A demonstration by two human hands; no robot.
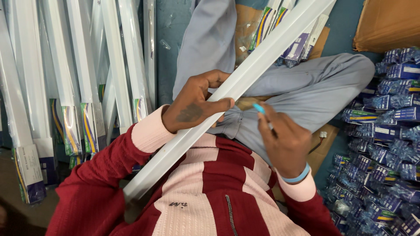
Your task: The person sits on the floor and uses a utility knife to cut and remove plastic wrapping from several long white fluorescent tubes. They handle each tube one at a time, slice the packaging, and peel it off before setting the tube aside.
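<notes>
Wrapped tube lights [87, 65] are leaning against the blue wall behind. Left hand [194, 105] is clasping the long white tube light [245, 72] mid-length across the lap; right hand [284, 140] is pinching a small blue tool [259, 108]. Light, stiff, probably fragile: best held near the middle.

A white tube light fitting [245, 76] is resting in the left hand [192, 105]. The right hand [284, 142], wearing a light blue wristband [297, 177], is pinching a small light blue piece [259, 108]. Beneath both hands, a maroon-and-pink striped sweater [218, 183] and grey trousers [306, 91] are showing.
</notes>
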